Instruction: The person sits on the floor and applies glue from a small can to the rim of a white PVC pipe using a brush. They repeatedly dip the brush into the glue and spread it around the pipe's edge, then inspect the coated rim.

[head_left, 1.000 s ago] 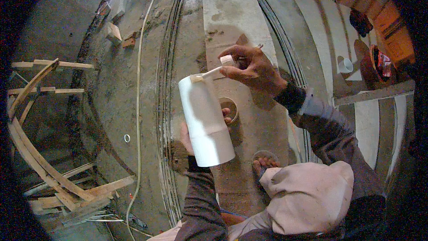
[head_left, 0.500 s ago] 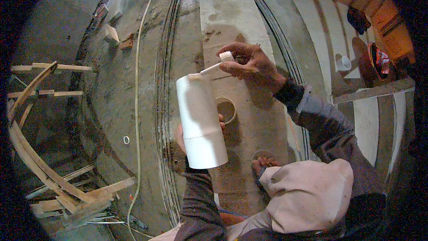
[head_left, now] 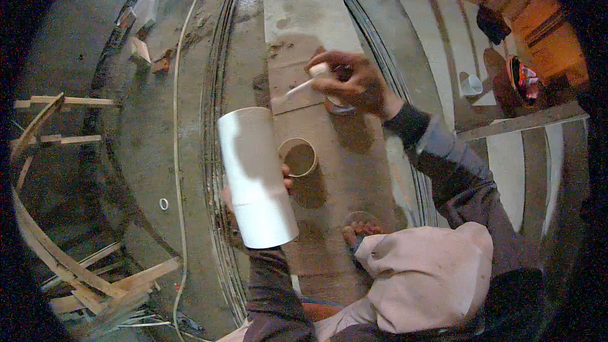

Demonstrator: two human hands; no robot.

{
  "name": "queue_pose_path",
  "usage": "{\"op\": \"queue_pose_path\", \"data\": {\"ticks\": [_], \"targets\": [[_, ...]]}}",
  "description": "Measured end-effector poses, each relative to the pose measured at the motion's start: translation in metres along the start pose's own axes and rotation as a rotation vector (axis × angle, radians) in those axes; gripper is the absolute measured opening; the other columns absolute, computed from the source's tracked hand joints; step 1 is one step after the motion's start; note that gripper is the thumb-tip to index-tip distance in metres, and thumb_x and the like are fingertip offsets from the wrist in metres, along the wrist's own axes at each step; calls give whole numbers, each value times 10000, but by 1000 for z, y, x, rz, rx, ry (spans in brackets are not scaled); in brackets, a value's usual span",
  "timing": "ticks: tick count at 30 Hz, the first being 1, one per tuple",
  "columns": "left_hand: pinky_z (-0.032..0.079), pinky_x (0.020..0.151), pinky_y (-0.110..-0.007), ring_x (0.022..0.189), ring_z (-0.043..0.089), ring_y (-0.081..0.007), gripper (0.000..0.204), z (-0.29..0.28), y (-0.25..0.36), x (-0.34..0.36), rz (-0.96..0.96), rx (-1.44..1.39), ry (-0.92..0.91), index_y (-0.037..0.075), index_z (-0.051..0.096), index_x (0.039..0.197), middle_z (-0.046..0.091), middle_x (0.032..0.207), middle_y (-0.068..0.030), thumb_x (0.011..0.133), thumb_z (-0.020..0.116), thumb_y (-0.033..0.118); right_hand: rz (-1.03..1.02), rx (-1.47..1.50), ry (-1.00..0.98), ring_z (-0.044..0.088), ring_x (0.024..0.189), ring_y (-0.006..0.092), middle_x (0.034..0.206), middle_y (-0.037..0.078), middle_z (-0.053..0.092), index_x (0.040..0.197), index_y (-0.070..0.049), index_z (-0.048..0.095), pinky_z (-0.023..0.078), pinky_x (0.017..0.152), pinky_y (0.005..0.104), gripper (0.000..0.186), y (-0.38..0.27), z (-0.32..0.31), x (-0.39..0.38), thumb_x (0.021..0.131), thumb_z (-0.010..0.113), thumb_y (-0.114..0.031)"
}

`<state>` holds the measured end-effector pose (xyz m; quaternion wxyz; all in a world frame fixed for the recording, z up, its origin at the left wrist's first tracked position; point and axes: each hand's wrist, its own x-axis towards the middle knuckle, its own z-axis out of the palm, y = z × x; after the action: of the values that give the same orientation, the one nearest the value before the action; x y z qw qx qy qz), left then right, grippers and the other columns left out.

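Observation:
My left hand (head_left: 286, 177), largely hidden, grips a white plastic pipe (head_left: 256, 177) from behind, its fingertips showing at the right side. My right hand (head_left: 354, 85) has fingers closed on a white cap (head_left: 318, 71) with a pale stick applicator (head_left: 294, 93), whose blurred tip is above and apart from the pipe's top end. Just under that hand shows part of a small round container (head_left: 341, 109), mostly covered. An upright pipe ring (head_left: 297, 158) stands on the board (head_left: 354, 171) beside the left hand.
Timber strips (head_left: 95, 285) form frames at left, near a hose (head_left: 178, 183) and small ring (head_left: 164, 204). Long rods (head_left: 221, 44) flank the board. At right are a white cup (head_left: 470, 87), an orange-red item (head_left: 525, 79) and a ledge (head_left: 519, 126). My foot (head_left: 354, 228) is below.
The pipe has shifted down and left. The applicator, which touched the pipe's top end, is now apart from it; my right hand has moved slightly up, uncovering part of the small container.

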<state>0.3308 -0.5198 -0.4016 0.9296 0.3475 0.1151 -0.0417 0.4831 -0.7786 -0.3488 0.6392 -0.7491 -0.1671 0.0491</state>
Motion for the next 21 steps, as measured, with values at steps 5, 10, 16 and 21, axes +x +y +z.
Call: {"op": "queue_pose_path", "data": {"ticks": [5, 10, 16, 21], "targets": [[598, 622, -436, 745, 694, -375, 677, -11, 16, -5, 12, 195, 92, -150, 531, 1187, 657, 957, -329, 956, 430, 478, -332, -656, 43, 709, 939, 280, 998, 134, 728, 1084, -66, 677, 560, 821, 376, 320, 8, -65, -2, 811, 763, -211], [598, 621, -446, 736, 693, -383, 648, -23, 19, 1, -71, 211, 117, -157, 537, 1181, 657, 949, -334, 968, 442, 447, -257, -919, -139, 640, 981, 417, 1054, 176, 660, 1196, -117, 623, 540, 847, 491, 479, 32, -65, -4, 747, 767, -204], [604, 694, -462, 887, 686, -417, 895, -22, 12, -8, -134, -204, -62, -95, 388, 1401, 595, 1138, -353, 946, 378, 674, -119, -977, -361, 600, 1053, 399, 1117, 177, 574, 1146, -71, 619, 522, 884, 474, 422, 78, -34, 7, 752, 735, -166], [604, 721, -459, 908, 682, -428, 1002, -23, 22, -9, -145, -196, -135, -71, 357, 1443, 592, 1160, -352, 905, 383, 774, -136, -944, -130, 611, 1004, 419, 1102, 187, 561, 1146, -82, 583, 517, 871, 486, 412, 106, -37, -26, 776, 730, -188]]}}
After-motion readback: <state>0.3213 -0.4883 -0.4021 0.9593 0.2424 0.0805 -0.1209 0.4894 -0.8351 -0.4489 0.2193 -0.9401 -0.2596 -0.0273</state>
